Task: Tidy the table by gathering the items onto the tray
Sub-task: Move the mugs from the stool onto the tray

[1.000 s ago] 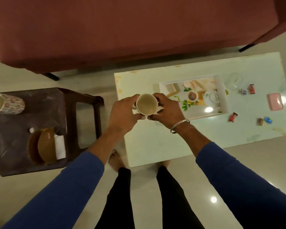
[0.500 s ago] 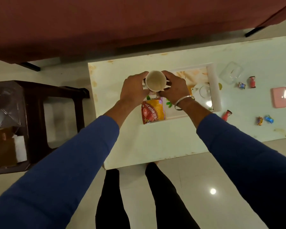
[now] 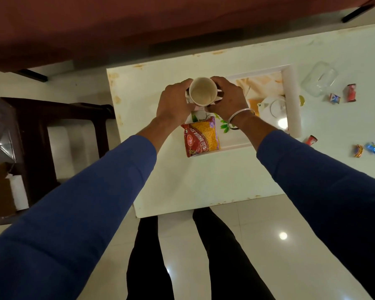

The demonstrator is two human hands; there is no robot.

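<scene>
Both hands are wrapped around the cup (image 3: 202, 91): my left hand (image 3: 175, 102) grips its left side and my right hand (image 3: 228, 98), with a bangle (image 3: 238, 118) at the wrist, grips its right side. I have the cup upright, mouth up, over the left end of the tray (image 3: 290, 98). On the tray's near-left corner lies a red and yellow snack packet (image 3: 201, 137), and a white teapot (image 3: 273, 109) stands near its right end. Right of the tray, on the table (image 3: 204, 180), I see a clear glass jar (image 3: 319, 80) lying on its side and scattered wrapped sweets (image 3: 351, 93).
</scene>
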